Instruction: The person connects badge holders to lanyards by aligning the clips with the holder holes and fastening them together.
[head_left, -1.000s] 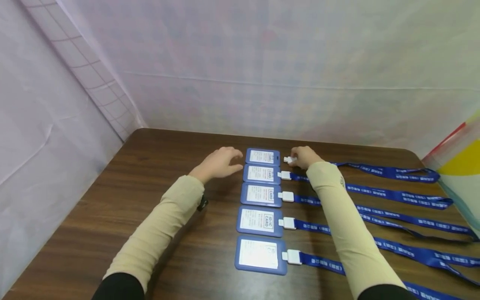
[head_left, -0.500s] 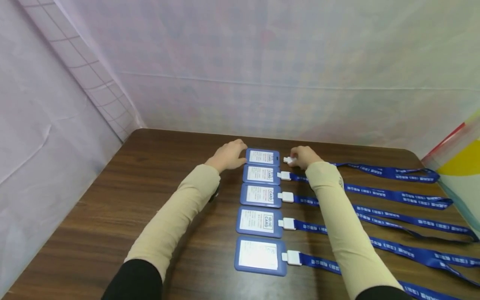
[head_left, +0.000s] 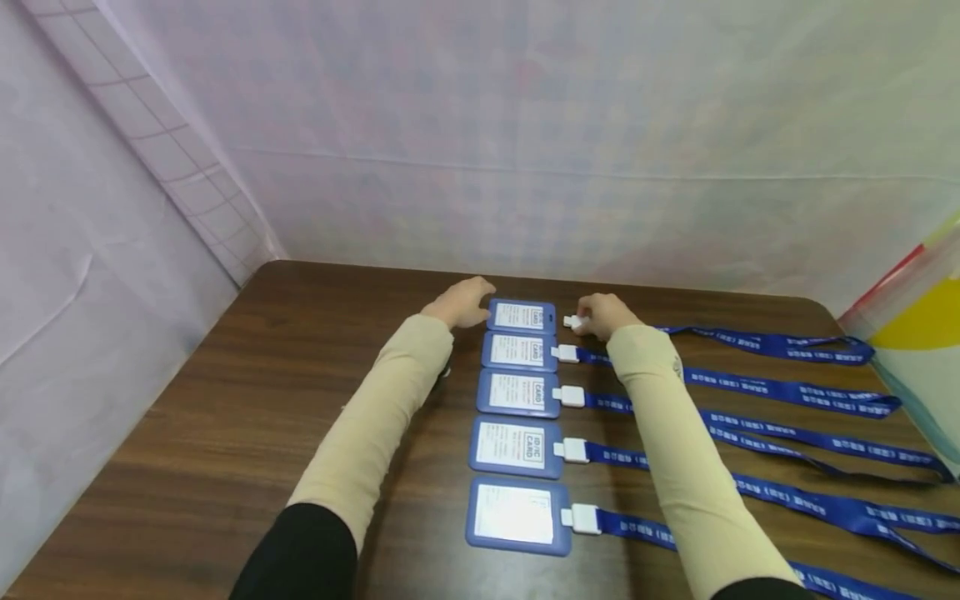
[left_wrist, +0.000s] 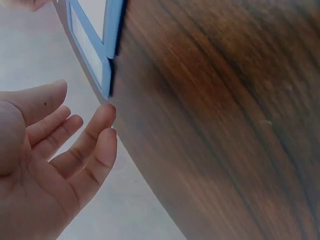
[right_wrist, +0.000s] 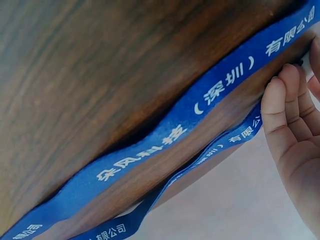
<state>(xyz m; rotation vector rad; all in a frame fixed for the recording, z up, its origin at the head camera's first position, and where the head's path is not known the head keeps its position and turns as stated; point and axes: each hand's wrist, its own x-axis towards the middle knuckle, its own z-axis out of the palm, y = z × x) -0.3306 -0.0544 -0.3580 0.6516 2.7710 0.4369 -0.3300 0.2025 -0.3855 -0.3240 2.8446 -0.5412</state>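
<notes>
My left hand (head_left: 460, 303) is beside the left end of the farthest blue ID card holder (head_left: 521, 316). In the left wrist view its fingers (left_wrist: 100, 150) are spread and slightly bent, just short of the holder's end (left_wrist: 102, 80), with nothing between them. My right hand (head_left: 606, 316) pinches the white clip (head_left: 572, 322) of the farthest blue lanyard (head_left: 772, 343). A small gap separates that clip from the slotted right end of the holder. The right wrist view shows the curled right fingers (right_wrist: 282, 100) by the lanyard strap (right_wrist: 240, 135), the clip hidden there.
Several more ID card holders (head_left: 517, 394) lie in a column toward me, each with a white clip (head_left: 572, 397) at its right end. Their lanyards (head_left: 787, 387) stretch right across the brown wooden table (head_left: 247, 400). A pale curtain (head_left: 525, 150) hangs behind.
My left hand has moved right and away from me, up to the left end of the farthest card holder. The right hand stays at the clip.
</notes>
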